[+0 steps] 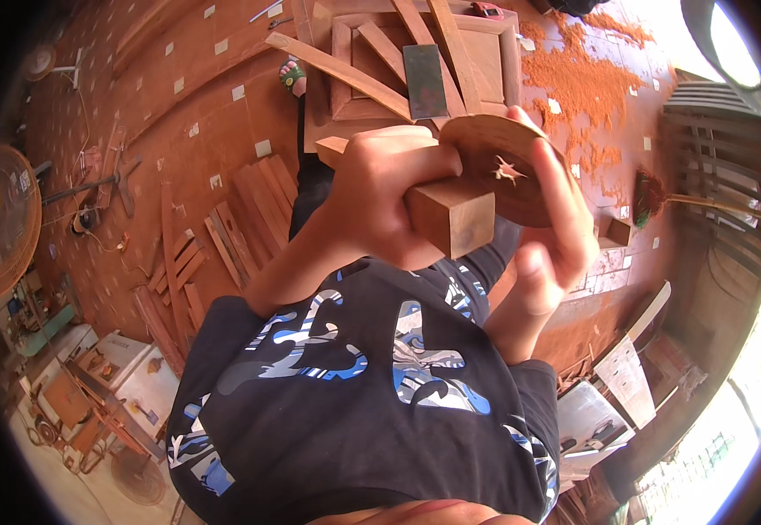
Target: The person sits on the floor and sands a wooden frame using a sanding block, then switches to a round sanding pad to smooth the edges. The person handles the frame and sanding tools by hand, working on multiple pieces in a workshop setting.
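My left hand (379, 194) is wrapped around a squared wooden block (456, 217), held up close in front of my chest. The block's cut end faces me. My right hand (548, 229) grips a round wooden disc (496, 149) from the right side, fingers curled over its rim and thumb pointing down. The disc has a small splintered, star-shaped hole (508, 171) near its middle. Disc and block touch, the block's far end lying against the disc. My dark printed shirt (354, 385) fills the lower part of the view.
A wooden frame with loose slats (485, 52) lies on the red tiled floor beyond my hands. Orange sawdust (583, 80) spreads at the upper right. Planks (249, 210) lie at the left, a fan (4, 219) at the far left, and a small wooden box (615, 233) at the right.
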A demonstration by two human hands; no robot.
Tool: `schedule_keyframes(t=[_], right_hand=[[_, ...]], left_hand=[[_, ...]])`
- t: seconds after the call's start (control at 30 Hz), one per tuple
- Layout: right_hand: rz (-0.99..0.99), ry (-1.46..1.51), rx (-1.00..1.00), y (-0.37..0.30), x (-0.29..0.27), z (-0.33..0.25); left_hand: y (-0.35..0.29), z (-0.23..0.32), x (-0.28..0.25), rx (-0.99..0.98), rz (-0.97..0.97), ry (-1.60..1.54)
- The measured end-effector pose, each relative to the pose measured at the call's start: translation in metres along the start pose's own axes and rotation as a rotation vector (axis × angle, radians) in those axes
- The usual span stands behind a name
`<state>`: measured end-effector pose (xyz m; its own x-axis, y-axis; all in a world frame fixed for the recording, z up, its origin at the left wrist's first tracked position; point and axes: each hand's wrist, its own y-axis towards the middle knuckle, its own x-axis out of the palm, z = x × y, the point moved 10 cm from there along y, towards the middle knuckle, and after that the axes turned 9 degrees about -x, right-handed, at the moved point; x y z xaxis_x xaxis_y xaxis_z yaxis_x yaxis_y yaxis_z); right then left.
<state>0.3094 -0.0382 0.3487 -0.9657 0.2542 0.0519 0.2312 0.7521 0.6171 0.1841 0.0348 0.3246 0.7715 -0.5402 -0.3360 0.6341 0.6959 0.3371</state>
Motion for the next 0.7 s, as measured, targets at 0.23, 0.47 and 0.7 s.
schedule_keyframes(t=[0.23, 0.47, 0.7], right_hand=[[0.035, -0.151, 0.06, -0.008, 0.002, 0.012], [0.284, -0.267, 0.291, -0.032, -0.034, 0.048], [0.574, -0.219, -0.035, -0.036, -0.065, 0.023]], left_hand=[[0.001, -0.008, 0.003, 0.082, 0.002, 0.053], [0.006, -0.01, -0.029, 0.132, 0.044, 0.005], [-0.004, 0.011, -0.059, 0.346, 0.03, -0.191]])
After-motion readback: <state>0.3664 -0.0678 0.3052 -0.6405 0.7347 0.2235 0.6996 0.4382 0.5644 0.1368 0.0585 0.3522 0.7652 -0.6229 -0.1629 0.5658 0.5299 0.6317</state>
